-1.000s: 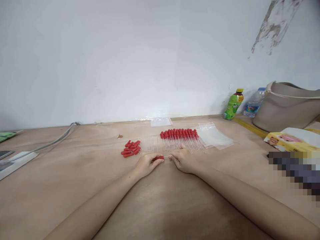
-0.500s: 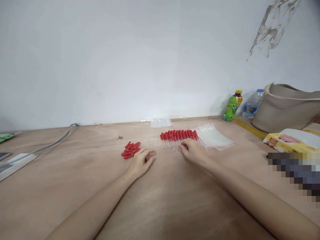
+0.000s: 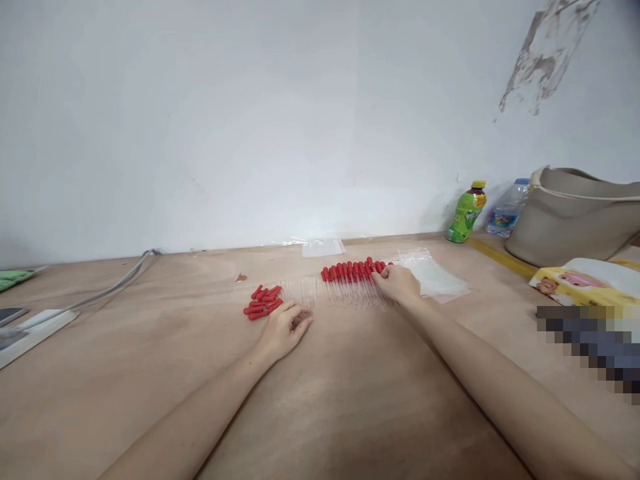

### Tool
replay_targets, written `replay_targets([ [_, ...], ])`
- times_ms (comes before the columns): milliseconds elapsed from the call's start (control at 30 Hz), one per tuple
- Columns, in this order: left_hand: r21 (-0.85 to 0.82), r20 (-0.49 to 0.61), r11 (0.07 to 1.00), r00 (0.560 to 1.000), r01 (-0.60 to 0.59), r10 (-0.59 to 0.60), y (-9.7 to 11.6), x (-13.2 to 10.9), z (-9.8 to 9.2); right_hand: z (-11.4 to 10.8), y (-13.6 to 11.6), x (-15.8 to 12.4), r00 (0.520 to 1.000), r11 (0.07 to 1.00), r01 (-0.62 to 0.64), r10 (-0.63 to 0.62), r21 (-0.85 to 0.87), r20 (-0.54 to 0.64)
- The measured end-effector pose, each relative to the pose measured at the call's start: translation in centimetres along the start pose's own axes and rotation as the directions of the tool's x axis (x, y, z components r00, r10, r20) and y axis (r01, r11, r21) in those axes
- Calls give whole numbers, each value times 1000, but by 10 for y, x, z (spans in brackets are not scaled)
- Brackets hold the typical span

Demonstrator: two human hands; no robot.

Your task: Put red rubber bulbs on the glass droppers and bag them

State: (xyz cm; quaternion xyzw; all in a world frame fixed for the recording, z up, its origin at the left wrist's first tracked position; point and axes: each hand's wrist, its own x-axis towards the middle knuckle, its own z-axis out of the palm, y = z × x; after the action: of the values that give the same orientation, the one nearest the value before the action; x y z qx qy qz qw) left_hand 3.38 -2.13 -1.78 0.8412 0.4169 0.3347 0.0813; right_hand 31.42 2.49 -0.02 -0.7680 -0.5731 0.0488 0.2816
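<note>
Between the hands lie rowed red-topped tubes.

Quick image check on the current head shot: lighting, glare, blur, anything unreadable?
Head view: soft, fairly even light on the wall; head view: dull sheen on the tabletop, soft shadow along the right arm; head view: clear tubes nearly blend into the wood, too faint to count reliably; head view: dark patch at right is pixelated, unidentifiable.
</note>
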Motion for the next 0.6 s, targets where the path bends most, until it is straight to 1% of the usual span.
replay_targets([
  [167, 119, -137, 993, 991, 20, -3, -4, 3, -2, 0, 2, 1, 1000, 999, -19, 19, -36, -4],
  [267, 206, -201, 976, 979, 77, -34, -5, 5, -4, -3, -3, -6, 999, 999, 16, -18, -49, -38],
  [333, 259, -219, 958, 973, 128, -71, -4, 6, -5, -3, -12, -15, 992, 994, 105, -107, -30, -65],
  [400, 291, -239, 941, 966, 170, -101, -3, 7, -5, 0, -26, -28, 966, 968, 249, -248, 7, -71],
  [467, 310, -276, 930, 955, 199, -112, -3, 8, -7, 6, -43, -43, 911, 911, 411, -409, 47, -51],
  [500, 319, -301, 924, 947, 211, -112, -4, 9, -9, 10, -52, -50, 879, 876, 477, -477, 70, -12],
  [600, 337, -379, 902, 916, 269, -132, -12, 13, -19, 26, -81, -69, 843, 841, 531, -537, 102, 32],
])
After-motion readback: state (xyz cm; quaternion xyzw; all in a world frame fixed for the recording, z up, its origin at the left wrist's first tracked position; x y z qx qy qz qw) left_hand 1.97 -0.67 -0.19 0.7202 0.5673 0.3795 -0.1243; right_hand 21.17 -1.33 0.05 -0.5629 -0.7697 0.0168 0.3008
